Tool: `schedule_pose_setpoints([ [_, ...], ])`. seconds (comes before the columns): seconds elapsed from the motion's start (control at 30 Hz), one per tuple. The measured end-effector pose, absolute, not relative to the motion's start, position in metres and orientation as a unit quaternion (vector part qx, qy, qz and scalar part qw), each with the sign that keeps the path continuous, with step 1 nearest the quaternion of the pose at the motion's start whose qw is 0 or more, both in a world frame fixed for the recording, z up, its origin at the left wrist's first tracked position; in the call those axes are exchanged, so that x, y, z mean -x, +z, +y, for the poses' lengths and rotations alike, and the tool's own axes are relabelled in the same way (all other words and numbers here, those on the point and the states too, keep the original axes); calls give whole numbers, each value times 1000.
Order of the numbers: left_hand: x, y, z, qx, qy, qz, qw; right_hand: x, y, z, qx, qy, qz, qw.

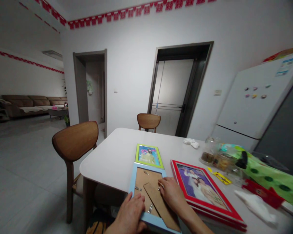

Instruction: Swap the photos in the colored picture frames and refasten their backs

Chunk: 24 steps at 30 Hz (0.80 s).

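L hand [129,213]: fingers spread, flat on lower backing of blue photo frame [134,185], face-down. R hand [171,194]: loosely curled, no pinch seen, resting on cardboard easel stand [161,203] — long axis diagonal to lower right, R hand nearer. Red frame [205,191] just right, on white table [104,162].

Frame backing [143,178] matt fibreboard; tabletop [112,156] smooth; chair [74,141] polished wood.

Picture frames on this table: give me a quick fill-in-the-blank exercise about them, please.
The left hand and right hand rest on the ____ of a light blue frame. The larger frame beside the right hand has a ____ border. The small frame beyond them has a ____ border.

Missing words: back; red; green
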<state>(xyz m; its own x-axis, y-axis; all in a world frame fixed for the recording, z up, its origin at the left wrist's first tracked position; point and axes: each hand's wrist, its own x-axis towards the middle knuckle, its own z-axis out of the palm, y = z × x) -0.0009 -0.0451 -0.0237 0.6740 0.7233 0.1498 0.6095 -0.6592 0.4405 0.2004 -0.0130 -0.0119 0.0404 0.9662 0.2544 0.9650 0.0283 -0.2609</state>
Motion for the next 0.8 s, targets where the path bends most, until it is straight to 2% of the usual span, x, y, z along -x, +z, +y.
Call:
schedule_pose_setpoints([
  [0.13, 2, -25, -44, -901, 152, 369, 169, -181, -16, 5, 651, 2, -731, 205],
  [0.4, 2, -24, -43, -897, 149, 372, 187, -163, -24, 44, 690, -8, -699, 185],
  [0.6, 3, -21, -45, -892, 153, 378, 195, -159, -24, 31, 677, -3, -711, 191],
  [0.8, 1, -14, -45, -884, 165, 387, 204, -145, -21, 5, 582, 80, -775, 234],
])
